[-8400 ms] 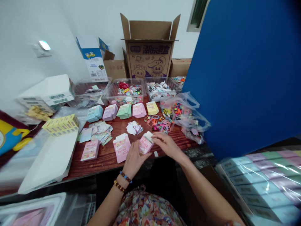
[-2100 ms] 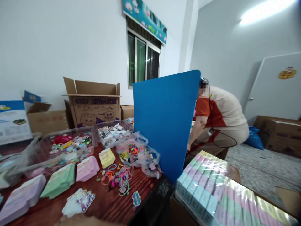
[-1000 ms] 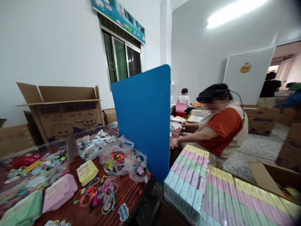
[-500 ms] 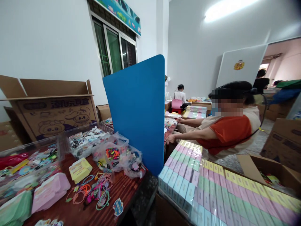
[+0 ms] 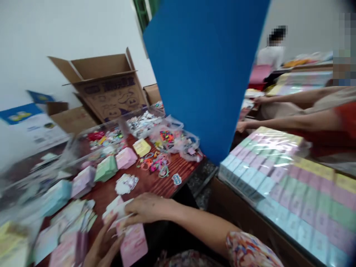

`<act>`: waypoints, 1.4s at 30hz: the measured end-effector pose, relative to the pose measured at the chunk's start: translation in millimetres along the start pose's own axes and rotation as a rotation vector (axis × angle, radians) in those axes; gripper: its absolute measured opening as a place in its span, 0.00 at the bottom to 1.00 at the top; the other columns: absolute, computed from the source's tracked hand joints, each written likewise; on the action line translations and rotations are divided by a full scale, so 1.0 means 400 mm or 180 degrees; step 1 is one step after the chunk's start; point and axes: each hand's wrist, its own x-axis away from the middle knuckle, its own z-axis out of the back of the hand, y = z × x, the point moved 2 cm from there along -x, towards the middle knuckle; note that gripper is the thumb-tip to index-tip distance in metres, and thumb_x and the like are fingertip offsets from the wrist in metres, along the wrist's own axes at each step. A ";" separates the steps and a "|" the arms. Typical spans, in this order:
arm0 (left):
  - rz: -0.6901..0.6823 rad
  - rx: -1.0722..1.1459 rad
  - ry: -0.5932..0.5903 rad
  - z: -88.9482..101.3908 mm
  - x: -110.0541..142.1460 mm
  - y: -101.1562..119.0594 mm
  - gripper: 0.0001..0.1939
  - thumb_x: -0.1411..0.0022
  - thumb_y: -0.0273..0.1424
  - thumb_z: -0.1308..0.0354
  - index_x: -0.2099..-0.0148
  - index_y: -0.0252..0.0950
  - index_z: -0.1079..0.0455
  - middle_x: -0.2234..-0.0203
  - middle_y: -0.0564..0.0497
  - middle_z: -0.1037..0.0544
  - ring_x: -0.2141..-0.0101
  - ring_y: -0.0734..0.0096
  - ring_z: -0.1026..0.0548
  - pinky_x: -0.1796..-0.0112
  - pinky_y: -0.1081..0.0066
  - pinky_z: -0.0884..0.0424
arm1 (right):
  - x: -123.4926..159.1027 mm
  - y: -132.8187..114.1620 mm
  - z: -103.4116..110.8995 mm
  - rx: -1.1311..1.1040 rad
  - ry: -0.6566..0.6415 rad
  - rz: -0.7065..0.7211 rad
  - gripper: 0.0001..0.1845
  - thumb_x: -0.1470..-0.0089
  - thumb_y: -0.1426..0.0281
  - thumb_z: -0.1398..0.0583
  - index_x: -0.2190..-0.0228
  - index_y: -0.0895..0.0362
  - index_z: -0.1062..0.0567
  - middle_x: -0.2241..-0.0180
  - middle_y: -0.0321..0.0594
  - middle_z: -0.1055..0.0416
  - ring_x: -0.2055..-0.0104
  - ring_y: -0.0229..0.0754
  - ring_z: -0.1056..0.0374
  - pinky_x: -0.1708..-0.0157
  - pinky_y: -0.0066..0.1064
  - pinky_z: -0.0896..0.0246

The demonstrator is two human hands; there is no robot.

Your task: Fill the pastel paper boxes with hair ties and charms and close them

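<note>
Two bare hands work at the near edge of a red-brown wooden table [image 5: 164, 189]. The right hand [image 5: 147, 212] is closed in a grasp on a folded white-and-pink paper carton blank [image 5: 116, 212], which it holds just above the tabletop. The left hand [image 5: 103, 243] is released, with fingers spread, directly beside a flat pink printed box blank [image 5: 132, 241]; contact between the two cannot be confirmed. To the left of the hands lies a loose pile of printed cards [image 5: 73, 218]. Farther along the table are a white die-cut sticker cluster [image 5: 126, 184], a green stack of flat boxes [image 5: 105, 168], a pink stack of flat boxes [image 5: 125, 158], and a tangle of coloured elastic cords [image 5: 155, 163]. A clear plastic bin [image 5: 100, 144] stands at the far side. A blue divider panel [image 5: 200, 63] rises at the table's end. Right of it sits a shrink-wrapped block of pastel boxes [image 5: 278, 185], and a co-worker's forearms [image 5: 289, 121] reach across beyond it.
</note>
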 end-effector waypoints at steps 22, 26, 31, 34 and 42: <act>0.0204 0.1530 -0.1153 -0.005 0.051 0.007 0.29 0.44 0.39 0.33 0.43 0.42 0.38 0.54 0.45 0.21 0.57 0.56 0.21 0.58 0.63 0.24 | 0.061 0.035 -0.057 -0.2079 0.0817 -0.0215 0.17 0.44 0.60 0.38 0.77 0.58 0.31 0.72 0.34 0.34 0.72 0.34 0.35 0.72 0.25 0.41; 0.0041 0.1322 -0.1311 -0.003 0.049 0.024 0.25 0.40 0.38 0.37 0.43 0.42 0.39 0.54 0.46 0.22 0.55 0.60 0.23 0.55 0.64 0.27 | 0.052 0.024 -0.043 -0.1370 0.0898 0.0009 0.10 0.40 0.64 0.40 0.69 0.58 0.26 0.72 0.33 0.33 0.71 0.34 0.37 0.69 0.26 0.45; -0.0482 0.1281 -0.1203 -0.007 0.026 0.037 0.24 0.37 0.36 0.40 0.41 0.42 0.41 0.58 0.49 0.24 0.59 0.65 0.25 0.57 0.67 0.30 | 0.042 0.015 -0.008 -0.1209 0.0853 0.0075 0.13 0.37 0.66 0.44 0.52 0.55 0.26 0.64 0.38 0.27 0.63 0.38 0.32 0.62 0.28 0.42; -0.0568 0.1264 -0.1347 -0.002 0.023 0.038 0.22 0.37 0.34 0.40 0.43 0.40 0.39 0.61 0.50 0.24 0.61 0.67 0.26 0.59 0.69 0.31 | 0.028 0.020 0.003 -0.1513 0.0575 0.0006 0.14 0.36 0.63 0.45 0.63 0.57 0.23 0.64 0.40 0.26 0.61 0.39 0.32 0.60 0.29 0.41; -0.0732 0.1140 -0.1399 0.019 0.041 0.033 0.21 0.34 0.32 0.44 0.42 0.41 0.43 0.59 0.50 0.24 0.59 0.67 0.26 0.58 0.68 0.32 | -0.016 0.028 0.006 -0.2481 -0.0351 -0.0936 0.19 0.51 0.55 0.34 0.67 0.59 0.23 0.71 0.36 0.27 0.70 0.37 0.32 0.72 0.26 0.36</act>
